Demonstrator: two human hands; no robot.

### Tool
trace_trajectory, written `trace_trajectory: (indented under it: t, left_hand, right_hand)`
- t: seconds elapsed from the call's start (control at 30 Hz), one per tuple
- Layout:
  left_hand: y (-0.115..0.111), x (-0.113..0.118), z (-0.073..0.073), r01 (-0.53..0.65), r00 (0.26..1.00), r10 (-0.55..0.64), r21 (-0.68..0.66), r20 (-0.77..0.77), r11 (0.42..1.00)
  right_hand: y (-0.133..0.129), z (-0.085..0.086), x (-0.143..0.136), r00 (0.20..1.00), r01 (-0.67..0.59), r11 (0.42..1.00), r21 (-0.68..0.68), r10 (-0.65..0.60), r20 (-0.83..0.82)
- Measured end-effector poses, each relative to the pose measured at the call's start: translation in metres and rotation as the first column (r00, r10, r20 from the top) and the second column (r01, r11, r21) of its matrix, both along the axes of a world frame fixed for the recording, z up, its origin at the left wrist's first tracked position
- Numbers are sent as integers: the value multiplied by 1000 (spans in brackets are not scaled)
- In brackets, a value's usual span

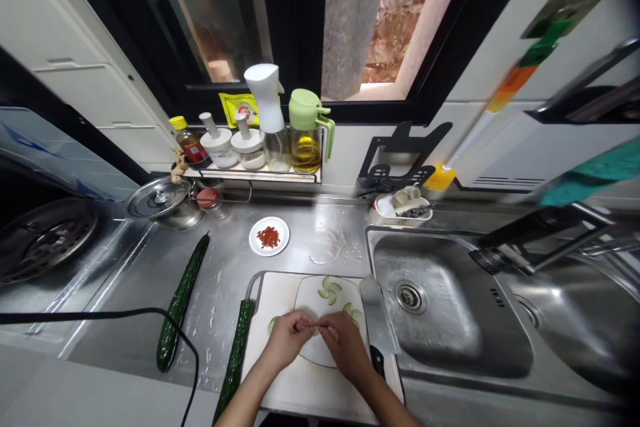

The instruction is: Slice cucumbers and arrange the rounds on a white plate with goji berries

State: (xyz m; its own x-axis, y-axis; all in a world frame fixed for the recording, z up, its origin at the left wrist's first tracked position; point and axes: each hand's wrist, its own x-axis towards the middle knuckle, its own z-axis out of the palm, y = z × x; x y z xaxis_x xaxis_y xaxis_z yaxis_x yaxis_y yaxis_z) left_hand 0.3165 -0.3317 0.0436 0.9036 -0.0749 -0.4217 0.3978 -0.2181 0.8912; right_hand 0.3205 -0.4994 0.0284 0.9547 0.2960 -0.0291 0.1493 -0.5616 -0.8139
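Observation:
My left hand (286, 341) and my right hand (345, 345) meet over a white plate (306, 295), fingertips pinched close together. What they pinch is too small and too covered to make out. Pale green cucumber slices (330, 290) lie fanned in a pinwheel on the plate's far part. More slices (354, 315) sit at its right side, partly behind my right hand. Under the plate is a white cutting board (295, 395). A green-edged piece (271, 325) shows beside my left hand. Along the board's right edge rests a cleaver (379, 315).
One cucumber (236, 353) lies against the board's left edge, another cucumber (183, 307) farther left. Behind is a small dish (255, 240) of chopped red bits. A steel sink (450, 333) is at right, and a black cable (100, 314) crosses the left. Bottles stand on a rack (270, 175).

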Motion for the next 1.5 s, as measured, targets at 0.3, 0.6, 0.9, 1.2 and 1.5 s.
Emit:
trace_trajectory:
  t: [0.3, 0.6, 0.9, 1.2, 1.5]
  left_hand:
    - [-20, 6, -21, -266, 825, 54, -304, -562, 915]
    - [-28, 14, -30, -317, 793, 102, -265, -600, 910]
    - [-26, 17, -23, -100, 842, -2, -160, -539, 982]
    - [-24, 15, -28, -20, 958, 17, -7, -286, 1000]
    - [-28, 10, -19, 312, 946, -316, 468, -71, 827]
  right_hand:
    - [-18, 11, -8, 999, 40, 999, -3, -40, -19]
    - [-24, 3, -20, 980, 176, 984, 16, -174, -95]
    - [-20, 1, -24, 934, 268, 963, -7, -262, -245]
    - [-16, -3, -25, 918, 245, 960, -133, -274, -285]
    - [-5, -12, -37, 943, 237, 910, -341, -300, -144]
